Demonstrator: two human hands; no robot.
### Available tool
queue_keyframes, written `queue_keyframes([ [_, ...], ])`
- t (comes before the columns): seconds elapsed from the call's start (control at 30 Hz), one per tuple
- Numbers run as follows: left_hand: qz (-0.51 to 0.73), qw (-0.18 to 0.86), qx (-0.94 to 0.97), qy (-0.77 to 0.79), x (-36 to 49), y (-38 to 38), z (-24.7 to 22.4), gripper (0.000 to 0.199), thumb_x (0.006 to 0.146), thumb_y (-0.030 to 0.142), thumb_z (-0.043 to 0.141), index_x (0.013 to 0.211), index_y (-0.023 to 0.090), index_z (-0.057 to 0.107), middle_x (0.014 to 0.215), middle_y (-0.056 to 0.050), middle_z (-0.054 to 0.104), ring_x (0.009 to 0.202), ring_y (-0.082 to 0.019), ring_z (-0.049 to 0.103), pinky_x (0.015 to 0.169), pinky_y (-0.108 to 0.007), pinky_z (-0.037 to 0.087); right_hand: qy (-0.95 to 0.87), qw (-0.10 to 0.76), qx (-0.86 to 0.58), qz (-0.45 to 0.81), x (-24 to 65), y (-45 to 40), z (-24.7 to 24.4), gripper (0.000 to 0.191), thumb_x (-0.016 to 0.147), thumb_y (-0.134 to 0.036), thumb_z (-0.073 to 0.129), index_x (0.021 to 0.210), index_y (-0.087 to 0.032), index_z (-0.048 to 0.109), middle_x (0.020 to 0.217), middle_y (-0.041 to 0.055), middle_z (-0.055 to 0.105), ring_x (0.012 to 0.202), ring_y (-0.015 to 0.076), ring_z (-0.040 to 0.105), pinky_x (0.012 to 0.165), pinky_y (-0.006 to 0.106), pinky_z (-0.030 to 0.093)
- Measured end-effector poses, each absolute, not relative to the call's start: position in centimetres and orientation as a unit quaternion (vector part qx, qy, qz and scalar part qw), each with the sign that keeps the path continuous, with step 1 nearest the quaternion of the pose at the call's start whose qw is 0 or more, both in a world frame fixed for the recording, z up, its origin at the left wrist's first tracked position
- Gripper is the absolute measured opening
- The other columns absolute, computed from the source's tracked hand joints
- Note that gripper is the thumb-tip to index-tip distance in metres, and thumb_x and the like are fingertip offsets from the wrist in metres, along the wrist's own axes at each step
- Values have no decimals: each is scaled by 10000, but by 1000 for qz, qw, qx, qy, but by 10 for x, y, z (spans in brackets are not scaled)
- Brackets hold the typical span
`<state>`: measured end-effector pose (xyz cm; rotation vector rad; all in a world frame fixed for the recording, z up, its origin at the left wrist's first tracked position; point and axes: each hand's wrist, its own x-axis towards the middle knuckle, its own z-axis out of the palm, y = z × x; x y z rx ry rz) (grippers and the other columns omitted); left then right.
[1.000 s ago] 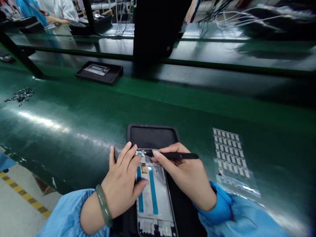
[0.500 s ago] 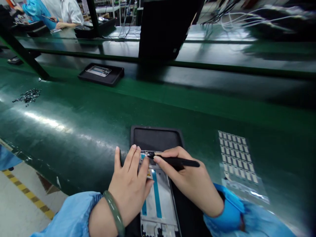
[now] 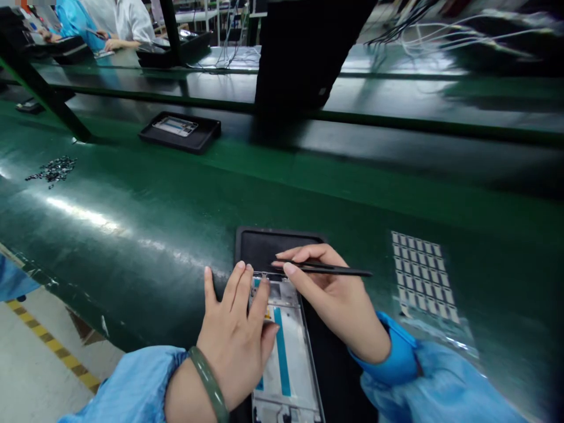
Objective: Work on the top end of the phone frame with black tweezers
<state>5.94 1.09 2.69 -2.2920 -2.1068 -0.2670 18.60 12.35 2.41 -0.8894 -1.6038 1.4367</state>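
A silver phone frame [image 3: 299,352] with blue strips lies in front of me, over a black tray [image 3: 282,235]. My left hand [image 3: 240,326] rests on its upper left part, fingers stretched and spread, covering that edge. Black tweezers [image 3: 335,269] are pinched between the thumb and fingers of my right hand [image 3: 337,299], just above the frame's top edge. Whether the tweezer tips hold anything is too small to tell.
To the right lies a sheet of small rectangular pieces [image 3: 425,276]. Another black tray [image 3: 194,141] holding a phone frame stands farther back. A pile of small dark parts [image 3: 55,169] is at left. A dark upright panel [image 3: 304,53] rises behind. Co-workers' hands [image 3: 114,44] are at far left.
My right hand has lifted the tweezers off the top of the phone frame, and they now lie flatter and farther right. My left hand stays on the frame.
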Motion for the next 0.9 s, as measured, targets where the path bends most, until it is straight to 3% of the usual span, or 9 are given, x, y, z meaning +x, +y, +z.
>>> queue_keyframes([
  [0.13, -72, 23, -738, -671, 60, 10, 26, 432, 954, 312, 311, 1337, 155, 434, 1388, -166, 436, 1343, -308, 310, 1000, -719, 247, -659, 372, -349, 552, 190, 123, 21, 132, 837, -288, 635, 852, -222, 522, 907, 46, 645, 839, 178, 655, 697, 267, 554],
  [0.37, -57, 44, -740, -669, 63, 12, 26, 444, 926, 256, 329, 1326, 108, 449, 1379, -185, 444, 1335, -317, 324, 1009, -695, 267, -694, 342, -361, 521, 193, 122, 19, 96, 842, -262, 604, 843, -218, 519, 890, 51, 646, 832, 195, 650, 719, 307, 532],
  [0.9, -75, 47, -729, -679, 65, 12, 25, 477, 954, 397, 317, 1304, 116, 478, 1371, -178, 458, 1332, -304, 333, 1031, -668, 268, -726, 335, -362, 478, 190, 121, 19, 59, 853, -242, 588, 863, -217, 536, 885, 40, 653, 828, 194, 658, 709, 312, 534],
])
